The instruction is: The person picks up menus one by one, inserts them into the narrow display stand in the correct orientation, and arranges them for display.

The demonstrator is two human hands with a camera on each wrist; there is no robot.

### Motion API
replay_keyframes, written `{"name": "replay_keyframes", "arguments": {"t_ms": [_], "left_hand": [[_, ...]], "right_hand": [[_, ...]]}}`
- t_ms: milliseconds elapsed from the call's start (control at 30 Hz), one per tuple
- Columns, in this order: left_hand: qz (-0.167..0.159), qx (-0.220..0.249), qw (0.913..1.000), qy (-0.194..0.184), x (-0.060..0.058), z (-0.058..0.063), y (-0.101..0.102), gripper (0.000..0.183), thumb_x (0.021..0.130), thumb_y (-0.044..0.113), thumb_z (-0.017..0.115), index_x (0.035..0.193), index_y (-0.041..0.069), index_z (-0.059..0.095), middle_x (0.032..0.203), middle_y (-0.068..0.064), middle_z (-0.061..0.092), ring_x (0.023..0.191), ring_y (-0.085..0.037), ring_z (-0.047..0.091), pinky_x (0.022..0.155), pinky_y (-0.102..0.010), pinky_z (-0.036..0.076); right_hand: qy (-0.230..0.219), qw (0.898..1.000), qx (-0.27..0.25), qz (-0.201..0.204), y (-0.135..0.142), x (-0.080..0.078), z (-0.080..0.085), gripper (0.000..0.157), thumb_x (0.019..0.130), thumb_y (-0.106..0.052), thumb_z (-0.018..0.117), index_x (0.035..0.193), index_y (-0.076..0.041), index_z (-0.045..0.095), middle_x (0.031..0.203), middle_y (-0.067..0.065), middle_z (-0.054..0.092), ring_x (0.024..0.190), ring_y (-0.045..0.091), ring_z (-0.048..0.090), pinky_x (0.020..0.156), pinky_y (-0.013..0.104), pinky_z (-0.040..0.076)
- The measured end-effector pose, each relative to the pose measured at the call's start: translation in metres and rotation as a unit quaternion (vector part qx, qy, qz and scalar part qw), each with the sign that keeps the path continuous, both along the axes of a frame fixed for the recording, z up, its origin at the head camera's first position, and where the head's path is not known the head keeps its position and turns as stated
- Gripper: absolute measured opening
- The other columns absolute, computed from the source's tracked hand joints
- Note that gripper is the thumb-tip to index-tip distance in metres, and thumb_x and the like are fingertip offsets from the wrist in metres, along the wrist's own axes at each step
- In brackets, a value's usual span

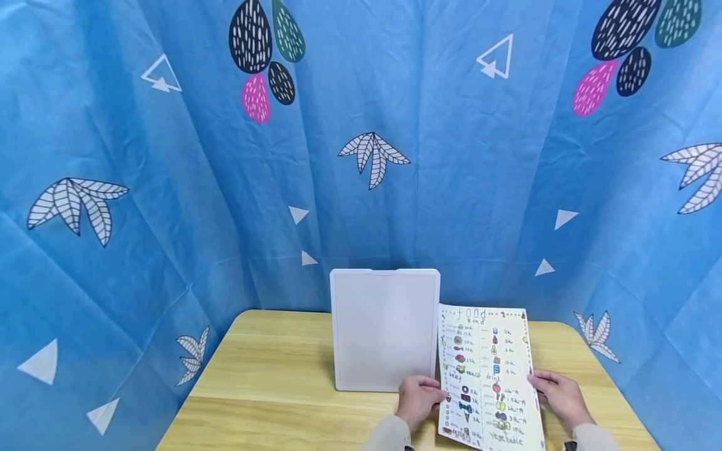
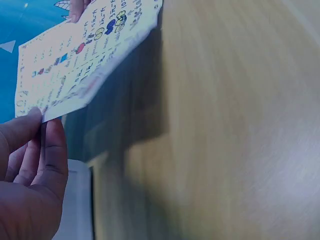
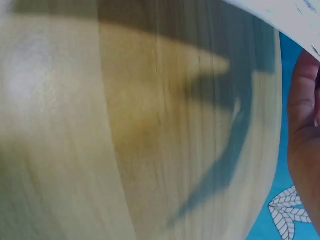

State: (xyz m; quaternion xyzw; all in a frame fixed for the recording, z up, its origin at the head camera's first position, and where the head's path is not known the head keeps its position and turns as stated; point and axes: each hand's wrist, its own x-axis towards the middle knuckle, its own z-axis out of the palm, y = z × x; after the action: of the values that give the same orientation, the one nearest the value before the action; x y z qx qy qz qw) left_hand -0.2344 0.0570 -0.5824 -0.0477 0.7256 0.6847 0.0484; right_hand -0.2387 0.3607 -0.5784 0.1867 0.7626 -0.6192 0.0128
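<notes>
A hand-drawn paper menu (image 1: 482, 376), titled "food" with small coloured pictures and prices, is held up off the table, tilted toward the head camera. My left hand (image 1: 418, 401) pinches its left edge between thumb and fingers, as the left wrist view shows on the sheet (image 2: 65, 70) too. At the opposite edge, my right hand (image 1: 561, 396) grips the paper with its thumb in front. Only part of the right hand (image 3: 304, 120) and a corner of the sheet (image 3: 280, 17) appear in the right wrist view. Behind the left hand stands a white rectangular board (image 1: 386, 332).
The wooden table (image 1: 265, 376) has rounded back corners. A blue patterned curtain (image 1: 361, 219) surrounds it at the back and sides. The paper and hands cast shadows on the tabletop.
</notes>
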Motion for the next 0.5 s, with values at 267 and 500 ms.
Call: {"name": "replay_keyframes", "arguments": {"t_ms": [267, 500], "left_hand": [[-0.035, -0.04, 0.9974, 0.048, -0.009, 0.016, -0.007, 0.014, 0.074, -0.008, 0.081, 0.081, 0.001, 0.075, 0.069, 0.0, 0.069, 0.062, -0.009, 0.065, 0.058, -0.026, 0.058], [-0.049, -0.052, 0.9916, 0.108, -0.018, 0.029, -0.012, 0.01, 0.076, -0.005, 0.082, 0.081, 0.002, 0.077, 0.069, 0.0, 0.07, 0.059, -0.008, 0.066, 0.058, -0.028, 0.059]], "right_hand": [[0.019, 0.999, -0.027, -0.021, 0.005, -0.001, 0.0, 0.048, 0.093, -0.027, 0.074, 0.12, 0.01, 0.061, 0.09, -0.007, 0.068, 0.078, 0.005, 0.066, 0.073, 0.027, 0.058], [0.053, 0.994, -0.091, -0.041, 0.001, 0.003, 0.01, 0.013, 0.095, -0.018, 0.071, 0.101, -0.007, 0.067, 0.083, -0.017, 0.067, 0.079, 0.0, 0.064, 0.076, 0.024, 0.056]]}}
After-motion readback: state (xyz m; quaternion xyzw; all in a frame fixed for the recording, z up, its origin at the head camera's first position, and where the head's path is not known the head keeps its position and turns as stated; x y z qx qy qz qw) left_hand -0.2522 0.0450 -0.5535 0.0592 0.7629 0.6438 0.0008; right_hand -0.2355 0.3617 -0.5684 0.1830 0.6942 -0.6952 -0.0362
